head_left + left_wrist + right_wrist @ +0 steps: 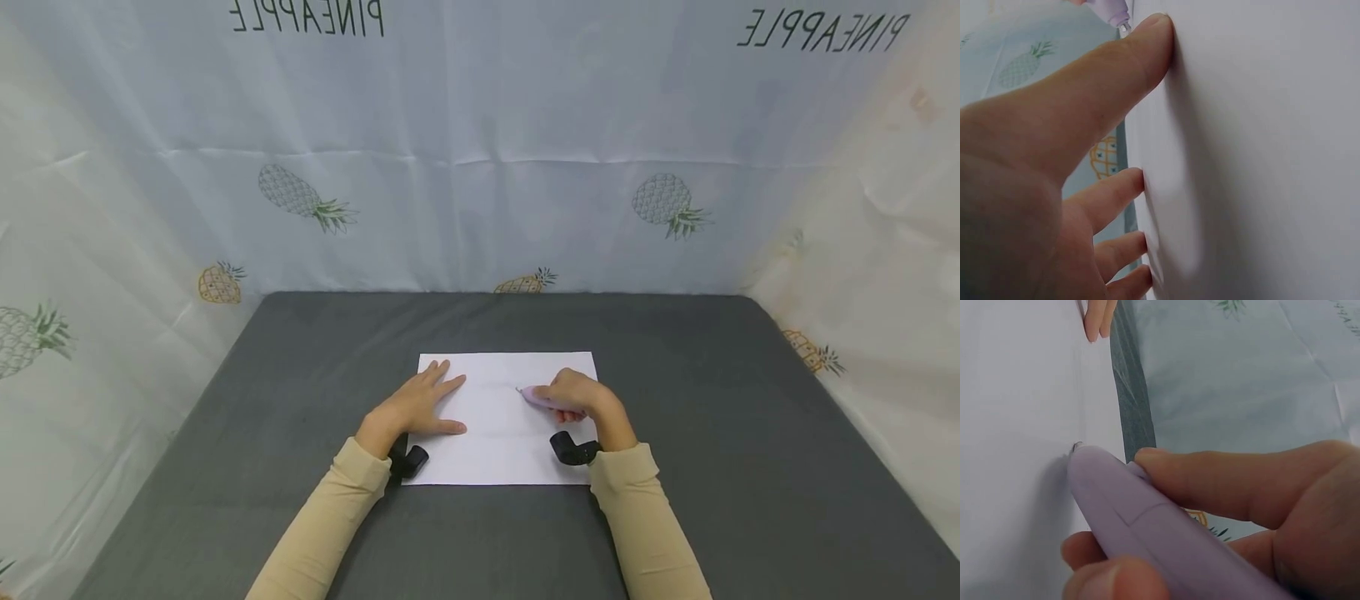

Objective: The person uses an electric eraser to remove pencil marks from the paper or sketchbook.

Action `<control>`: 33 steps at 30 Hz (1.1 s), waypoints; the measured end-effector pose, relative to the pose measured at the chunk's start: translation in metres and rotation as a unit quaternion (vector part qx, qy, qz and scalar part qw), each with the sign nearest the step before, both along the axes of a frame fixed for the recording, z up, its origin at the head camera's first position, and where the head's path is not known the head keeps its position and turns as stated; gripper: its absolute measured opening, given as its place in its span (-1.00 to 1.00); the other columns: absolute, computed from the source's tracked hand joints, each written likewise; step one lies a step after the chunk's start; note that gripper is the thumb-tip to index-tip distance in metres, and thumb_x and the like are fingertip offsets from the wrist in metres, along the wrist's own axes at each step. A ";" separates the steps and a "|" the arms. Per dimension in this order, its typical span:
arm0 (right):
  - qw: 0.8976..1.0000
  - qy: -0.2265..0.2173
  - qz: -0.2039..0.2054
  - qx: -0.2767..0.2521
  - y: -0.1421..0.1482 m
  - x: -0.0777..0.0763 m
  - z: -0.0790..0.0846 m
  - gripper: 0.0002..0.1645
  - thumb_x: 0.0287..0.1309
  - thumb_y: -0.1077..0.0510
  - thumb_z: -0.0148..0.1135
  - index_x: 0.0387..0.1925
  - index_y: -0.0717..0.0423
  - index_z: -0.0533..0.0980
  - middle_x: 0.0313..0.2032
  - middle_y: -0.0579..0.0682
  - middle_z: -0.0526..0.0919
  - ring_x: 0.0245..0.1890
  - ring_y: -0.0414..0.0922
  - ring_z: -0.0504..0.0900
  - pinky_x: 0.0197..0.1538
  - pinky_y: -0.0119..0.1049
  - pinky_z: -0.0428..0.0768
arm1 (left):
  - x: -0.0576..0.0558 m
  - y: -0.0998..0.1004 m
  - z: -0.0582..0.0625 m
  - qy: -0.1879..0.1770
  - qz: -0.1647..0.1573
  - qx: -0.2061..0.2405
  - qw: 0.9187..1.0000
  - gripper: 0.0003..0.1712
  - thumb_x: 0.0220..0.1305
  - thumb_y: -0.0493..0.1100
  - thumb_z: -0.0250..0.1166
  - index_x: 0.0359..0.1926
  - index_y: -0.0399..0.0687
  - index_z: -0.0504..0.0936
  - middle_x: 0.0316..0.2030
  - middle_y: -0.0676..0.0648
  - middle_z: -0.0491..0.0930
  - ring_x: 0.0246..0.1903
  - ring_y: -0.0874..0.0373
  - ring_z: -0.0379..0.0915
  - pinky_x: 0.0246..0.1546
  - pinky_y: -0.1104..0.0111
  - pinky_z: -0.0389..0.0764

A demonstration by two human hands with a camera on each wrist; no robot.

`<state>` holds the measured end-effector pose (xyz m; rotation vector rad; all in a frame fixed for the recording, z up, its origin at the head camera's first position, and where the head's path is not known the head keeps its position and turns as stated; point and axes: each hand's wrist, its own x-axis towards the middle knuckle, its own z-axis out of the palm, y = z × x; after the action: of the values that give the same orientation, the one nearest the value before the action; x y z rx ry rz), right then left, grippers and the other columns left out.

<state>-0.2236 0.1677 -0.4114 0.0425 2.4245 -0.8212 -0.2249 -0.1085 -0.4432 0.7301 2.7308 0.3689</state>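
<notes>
A white sheet of paper (495, 454) lies on the dark grey table. My left hand (420, 406) rests on its left part with the fingers spread; in the left wrist view the thumb (1129, 65) and fingertips touch the sheet. My right hand (583, 393) grips a thick lavender pen-shaped tool (1147, 519) over the right part. A finger presses a small raised button (1137, 469) on the tool's body. Its thin metal tip (1076, 447) points left at the paper; whether it touches, I cannot tell. The tool's exact kind is unclear.
The grey tabletop (480, 542) extends around the sheet on all sides. Behind the table hangs a pale curtain (480, 100) printed with pineapples, and more of it hangs along both sides. A black wrist mount (573, 450) on the right arm sits over the paper.
</notes>
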 end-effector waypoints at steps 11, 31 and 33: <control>1.000 0.012 0.013 -0.026 0.005 0.000 0.003 -0.48 0.32 -0.08 0.05 -0.62 0.21 0.50 -0.80 -0.11 0.39 -0.77 -0.26 0.23 -0.62 -0.46 0.23 | -0.002 0.002 0.002 -0.004 0.000 -0.002 1.000 -0.04 0.16 0.24 0.30 0.47 0.00 0.14 0.53 -0.28 -0.10 0.53 -0.25 -0.23 0.48 -0.12 0.03; 0.999 0.030 -0.017 -0.013 -0.012 -0.002 -0.007 -0.52 0.30 -0.08 0.07 -0.55 0.22 0.51 -0.81 -0.09 0.40 -0.78 -0.23 0.24 -0.64 -0.44 0.25 | -0.001 0.000 0.004 -0.010 0.000 0.001 1.000 -0.03 0.15 0.24 0.31 0.47 -0.01 0.15 0.53 -0.28 -0.09 0.53 -0.24 -0.23 0.48 -0.12 0.03; 0.999 0.032 -0.017 -0.017 -0.012 -0.003 -0.009 -0.51 0.31 -0.09 0.07 -0.55 0.22 0.50 -0.81 -0.10 0.40 -0.78 -0.23 0.24 -0.64 -0.45 0.24 | -0.001 0.002 0.003 -0.014 0.002 0.001 1.000 -0.03 0.15 0.24 0.31 0.47 0.00 0.15 0.53 -0.28 -0.10 0.54 -0.24 -0.24 0.48 -0.12 0.02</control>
<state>-0.2265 0.1554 -0.4206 0.0455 2.4761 -0.8920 -0.2254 -0.1070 -0.4401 0.7158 2.7062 0.3801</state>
